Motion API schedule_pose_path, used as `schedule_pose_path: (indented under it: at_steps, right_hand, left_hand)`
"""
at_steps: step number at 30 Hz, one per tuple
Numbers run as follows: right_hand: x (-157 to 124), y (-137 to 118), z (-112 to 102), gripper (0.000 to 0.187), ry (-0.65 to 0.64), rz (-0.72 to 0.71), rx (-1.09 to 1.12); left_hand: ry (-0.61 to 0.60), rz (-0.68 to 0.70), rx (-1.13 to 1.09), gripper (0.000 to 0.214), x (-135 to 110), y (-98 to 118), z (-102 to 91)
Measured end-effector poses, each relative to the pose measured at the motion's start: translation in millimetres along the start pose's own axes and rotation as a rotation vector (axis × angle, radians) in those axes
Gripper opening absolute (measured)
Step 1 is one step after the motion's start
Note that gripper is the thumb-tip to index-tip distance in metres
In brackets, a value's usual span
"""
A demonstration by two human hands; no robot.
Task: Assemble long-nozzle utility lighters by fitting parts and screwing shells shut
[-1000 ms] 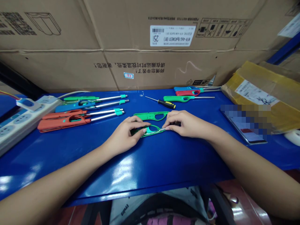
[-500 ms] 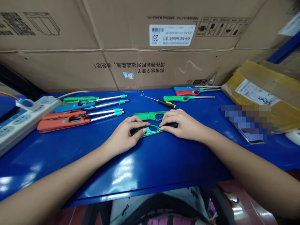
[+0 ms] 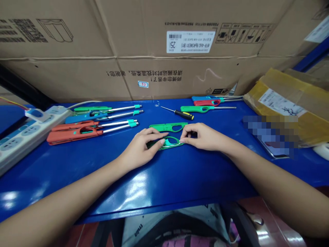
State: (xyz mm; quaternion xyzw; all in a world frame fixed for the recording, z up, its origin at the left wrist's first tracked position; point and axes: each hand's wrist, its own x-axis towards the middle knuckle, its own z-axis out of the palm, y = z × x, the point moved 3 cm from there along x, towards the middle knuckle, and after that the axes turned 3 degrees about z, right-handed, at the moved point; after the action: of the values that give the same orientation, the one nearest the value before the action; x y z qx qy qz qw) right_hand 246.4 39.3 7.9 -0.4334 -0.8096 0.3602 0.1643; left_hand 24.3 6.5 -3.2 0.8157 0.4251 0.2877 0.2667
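Observation:
A green lighter shell half lies on the blue table, with a teal trigger and a thin white wire inside it. My left hand grips its left part, thumb pressed near the trigger and fingers along the far side. At its right end, my right hand is closed in a pinch, its fingertips on the end of the wire. Just beyond, the matching green shell half lies with its inner side up, near my right fingers. Whatever is under my left fingers is hidden.
Orange lighters, a blue lighter and a power strip are on the left. A screwdriver and a green lighter lie behind. A phone and a taped parcel sit right, cardboard behind.
My right fingertips remain at the shell half's right end, and the fingers look more curled. My left hand still grips the left part. The whole view has shifted slightly.

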Motion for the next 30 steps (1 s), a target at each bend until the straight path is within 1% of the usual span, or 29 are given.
schedule_pose_path:
  at_steps: [1, 3, 5, 7, 9, 11, 14, 16, 19, 21, 26, 28, 30]
  right_hand:
    - [-1, -1, -1, 0.012, 0.004, -0.017, -0.002]
    - [-2, -4, -3, 0.01, 0.063, -0.055, -0.023]
    - [-4, -9, -2, 0.01, 0.135, -0.101, -0.049]
    - [-5, -13, 2, 0.009, 0.168, -0.149, -0.066]
    - [-5, -15, 8, 0.006, 0.149, -0.192, -0.078]
    - [-4, -15, 12, 0.003, 0.12, -0.206, -0.08]
    - [-3, -14, 13, 0.004, 0.093, -0.167, -0.051]
    - [-2, -13, 12, 0.003, 0.081, -0.14, -0.019]
    - [-2, -12, 10, 0.006, 0.068, -0.127, 0.022]
    - [-2, -10, 9, 0.007, 0.068, -0.119, 0.034]
    - [0, -5, 9, 0.007, 0.098, -0.101, 0.019]
    - [1, -4, 8, 0.007, 0.093, -0.097, 0.021]
    - [1, -3, 8, 0.008, 0.082, -0.1, 0.025]
  left_hand:
    - [0.009, -0.004, -0.016, 0.035, 0, 1, -1.2]
    - [0.059, 0.013, -0.024, 0.034, -1, 5, -5.2]
    - [0.123, 0.098, 0.038, 0.026, -3, 11, -10.1]
    - [0.143, 0.218, 0.157, 0.018, -5, 18, -13.2]
    - [0.107, 0.295, 0.274, 0.017, -8, 23, -13.4]
    - [0.058, 0.315, 0.365, 0.018, -9, 25, -12.4]
    - [-0.011, 0.343, 0.473, 0.023, -10, 27, -10.0]
    - [-0.045, 0.387, 0.544, 0.026, -11, 30, -8.6]
    - [-0.06, 0.446, 0.644, 0.028, -11, 35, -7.3]
    - [-0.061, 0.462, 0.693, 0.028, -12, 36, -6.7]
    - [-0.044, 0.445, 0.71, 0.026, -13, 34, -5.5]
    - [-0.045, 0.422, 0.638, 0.025, -12, 31, -5.8]
    - [-0.031, 0.393, 0.493, 0.024, -10, 25, -7.5]
